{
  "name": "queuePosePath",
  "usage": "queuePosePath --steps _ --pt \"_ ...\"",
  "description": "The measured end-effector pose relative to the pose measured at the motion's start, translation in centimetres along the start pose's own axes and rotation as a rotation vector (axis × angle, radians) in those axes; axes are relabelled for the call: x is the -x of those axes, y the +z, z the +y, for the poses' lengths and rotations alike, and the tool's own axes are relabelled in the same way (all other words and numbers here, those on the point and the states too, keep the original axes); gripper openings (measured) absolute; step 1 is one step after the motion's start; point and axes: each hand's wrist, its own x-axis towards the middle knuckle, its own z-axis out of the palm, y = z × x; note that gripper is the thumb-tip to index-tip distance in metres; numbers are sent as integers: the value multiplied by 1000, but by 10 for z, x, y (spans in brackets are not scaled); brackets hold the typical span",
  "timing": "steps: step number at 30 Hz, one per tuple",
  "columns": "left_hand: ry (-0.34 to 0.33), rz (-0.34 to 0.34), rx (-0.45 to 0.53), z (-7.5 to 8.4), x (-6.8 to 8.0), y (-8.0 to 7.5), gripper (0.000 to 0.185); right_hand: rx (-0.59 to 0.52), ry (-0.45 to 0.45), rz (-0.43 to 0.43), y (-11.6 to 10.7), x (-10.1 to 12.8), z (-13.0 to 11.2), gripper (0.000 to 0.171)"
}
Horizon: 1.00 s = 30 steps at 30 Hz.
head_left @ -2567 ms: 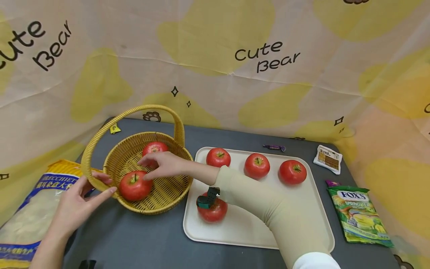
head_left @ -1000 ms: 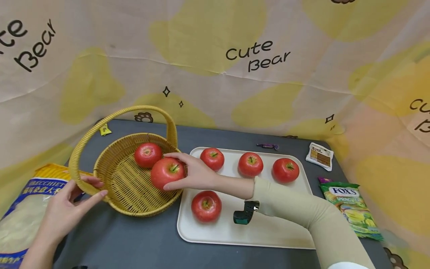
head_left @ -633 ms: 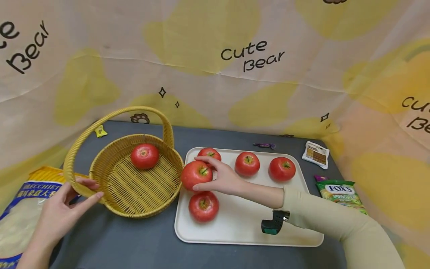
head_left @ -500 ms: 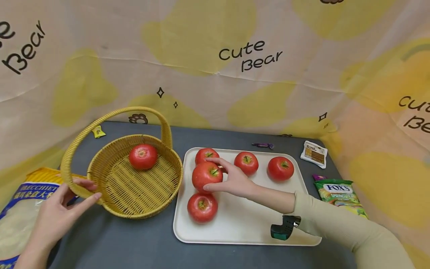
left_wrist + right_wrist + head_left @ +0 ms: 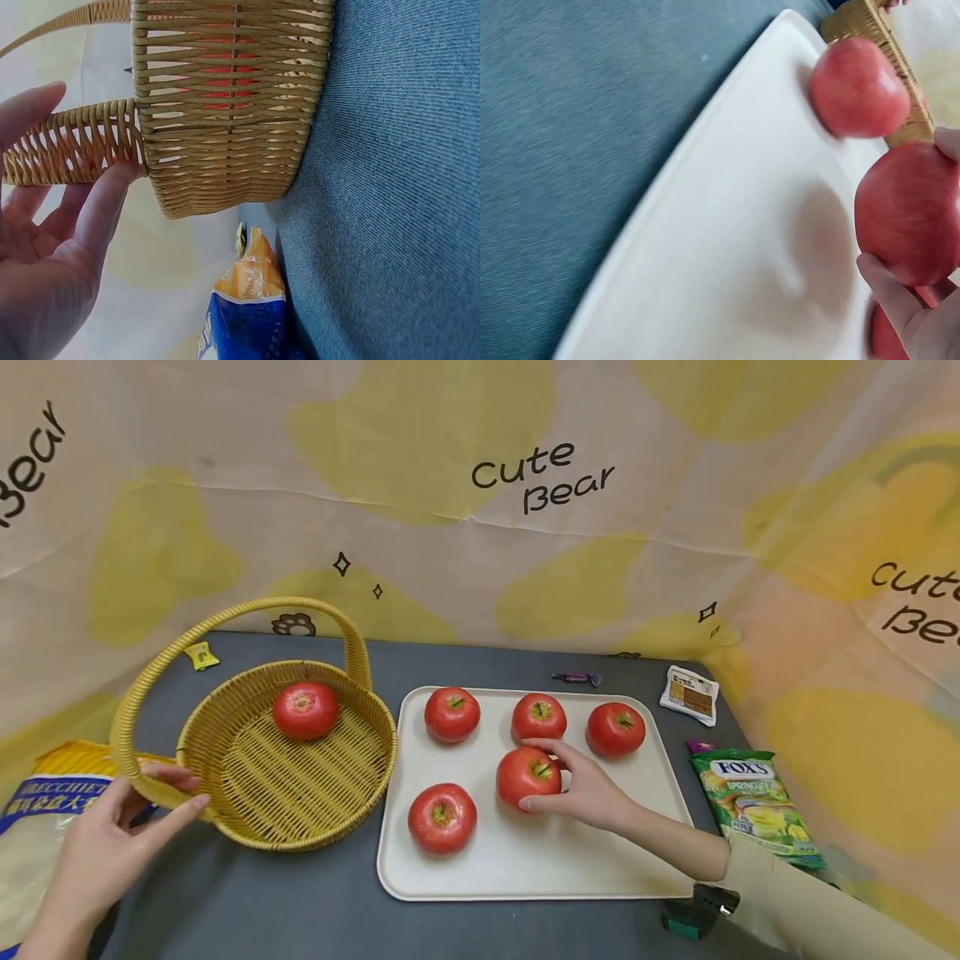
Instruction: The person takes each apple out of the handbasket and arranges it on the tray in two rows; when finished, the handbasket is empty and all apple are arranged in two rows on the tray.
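Right hand (image 5: 592,793) grips a red apple (image 5: 527,775) at the middle of the cream tray (image 5: 525,877), just in front of the far-edge row of three. Left hand (image 5: 105,852), fingers straight, steadies the wicker basket (image 5: 300,810) by its handle near the tabletop's left edge. Advisable: seat the apple upright, clear of neighbours, before letting go. Whether it touches the tray is unclear; the right-wrist view is blurred.
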Motion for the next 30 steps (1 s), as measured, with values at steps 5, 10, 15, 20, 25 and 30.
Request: queuePosePath --steps 5,10,15,20,25,30 --pt "-9 -10 36 0 2 -2 41 135 -57 -5 -2 14 16 79" --pt "-11 -11 28 0 2 -4 41 231 -133 1 -2 21 23 79" --pt "-6 -8 7 0 1 -3 40 266 -163 3 -1 23 24 79" --pt "5 -4 -18 -1 0 -2 39 299 -182 -13 0 22 27 79" --pt "21 -3 -34 0 -1 0 39 309 -186 -32 -2 21 28 79" --pt "23 -5 -28 1 -1 0 38 313 -198 -40 -5 17 23 71"
